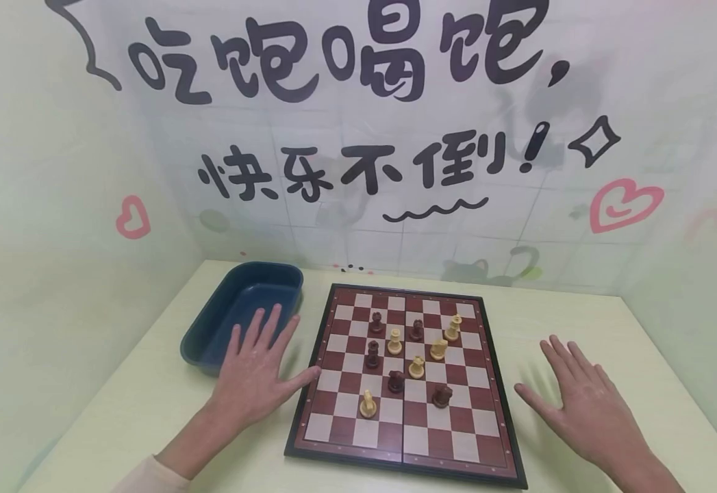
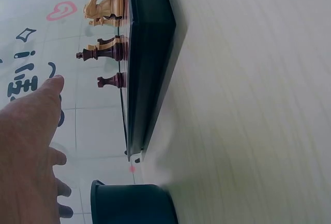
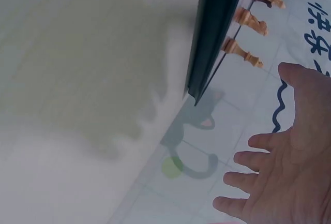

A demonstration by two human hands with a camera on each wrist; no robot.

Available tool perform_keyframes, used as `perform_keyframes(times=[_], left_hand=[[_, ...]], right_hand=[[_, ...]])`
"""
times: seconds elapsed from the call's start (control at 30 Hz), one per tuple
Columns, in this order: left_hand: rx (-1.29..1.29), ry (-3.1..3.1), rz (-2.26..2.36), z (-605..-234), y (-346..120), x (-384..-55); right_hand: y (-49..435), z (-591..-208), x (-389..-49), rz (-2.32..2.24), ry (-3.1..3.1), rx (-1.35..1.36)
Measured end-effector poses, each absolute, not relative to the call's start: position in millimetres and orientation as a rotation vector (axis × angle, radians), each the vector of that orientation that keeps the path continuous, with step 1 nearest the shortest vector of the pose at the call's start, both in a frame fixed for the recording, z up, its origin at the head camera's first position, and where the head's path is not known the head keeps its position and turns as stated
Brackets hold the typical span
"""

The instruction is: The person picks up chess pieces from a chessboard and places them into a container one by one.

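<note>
A chessboard (image 1: 346, 438) with a dark rim lies on the table, bearing several cream and dark brown chess pieces. Nearest its front edge stands a cream knight (image 1: 368, 405), and a dark knight (image 1: 441, 396) is to its right. A dark king (image 1: 372, 355) and a cream rook (image 1: 395, 341) stand near the middle; a cream king (image 1: 453, 327) is at the back right. My left hand (image 1: 252, 380) hovers with spread fingers between board and bin, thumb near the board's left edge. My right hand (image 1: 589, 404) hovers right of the board, fingers spread. Both hands hold nothing.
A dark blue plastic bin (image 1: 210, 322) stands at the table's back left, partly behind my left hand. The pale table (image 1: 574, 322) ends at a printed curtain (image 1: 346, 239) with large lettering, which also closes in both sides.
</note>
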State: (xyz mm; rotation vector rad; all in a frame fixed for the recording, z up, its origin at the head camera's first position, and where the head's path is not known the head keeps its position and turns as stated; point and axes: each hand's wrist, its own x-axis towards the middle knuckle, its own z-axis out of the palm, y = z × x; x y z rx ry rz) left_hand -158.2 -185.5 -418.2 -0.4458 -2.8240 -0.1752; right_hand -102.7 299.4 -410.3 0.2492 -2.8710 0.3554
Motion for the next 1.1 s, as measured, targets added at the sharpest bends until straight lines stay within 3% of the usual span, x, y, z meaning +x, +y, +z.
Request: perform_keyframes(times=[0.33, 0.63, 1.1], left_hand=[[-0.454, -2.834, -0.199, -420, -186, -157], [-0.454, -2.803, -0.195, -422, -184, -155], [-0.463, -2.671, -0.235, -430, -183, -158]], right_hand=[[293, -417, -97, 0.523, -2.855, 0.544], [267, -428, -81, 0.623, -3.033, 0.497], [256, -449, -66, 0.448, -2.908, 0.762]])
